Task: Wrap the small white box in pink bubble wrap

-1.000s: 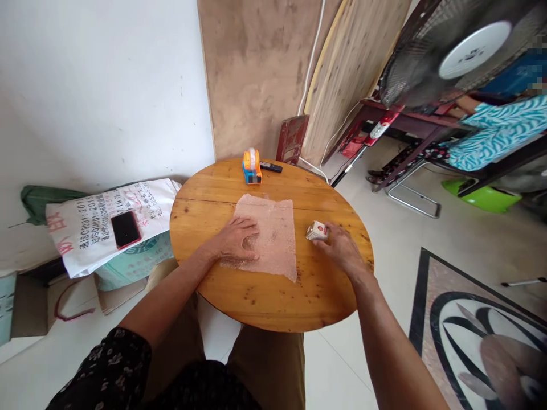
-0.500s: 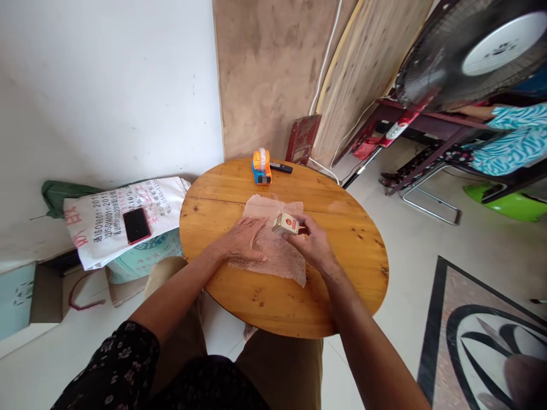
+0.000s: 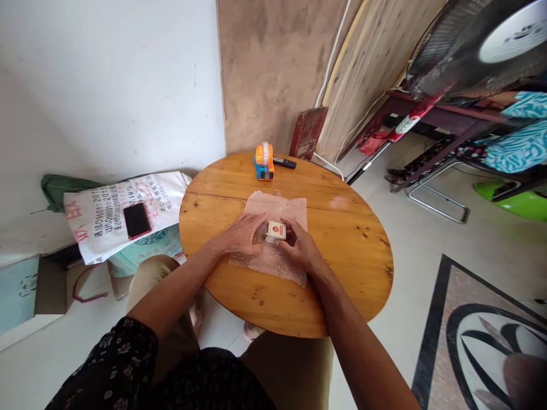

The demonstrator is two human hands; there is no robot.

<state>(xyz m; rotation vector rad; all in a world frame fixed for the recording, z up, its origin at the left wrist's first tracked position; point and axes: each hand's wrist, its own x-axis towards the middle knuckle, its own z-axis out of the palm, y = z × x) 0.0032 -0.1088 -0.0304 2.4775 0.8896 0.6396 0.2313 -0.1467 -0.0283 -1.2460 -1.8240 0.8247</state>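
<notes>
White wall [image 3: 111,85] fills the upper left of the frame, and a fan [image 3: 444,51] stands at upper right; between them, a round wooden table [image 3: 346,256] takes the centre. On it lies a sheet of bubble wrap [image 3: 273,266]. Half a second ago the small box [image 3: 276,230] was tilted above the sheet in my grip; now it sits lower and more level at the middle of the sheet, mid-frame, so I judge the placing to be nearly done. My right hand [image 3: 302,246] keeps its thumb and fingers closed around the box's right end. My left hand [image 3: 243,236] is spread wide on the sheet, just left of the box; I can't tell whether it touches it. Near the table's far edge, a tape dispenser [image 3: 264,163] and a black remote [image 3: 285,163] stay put.
</notes>
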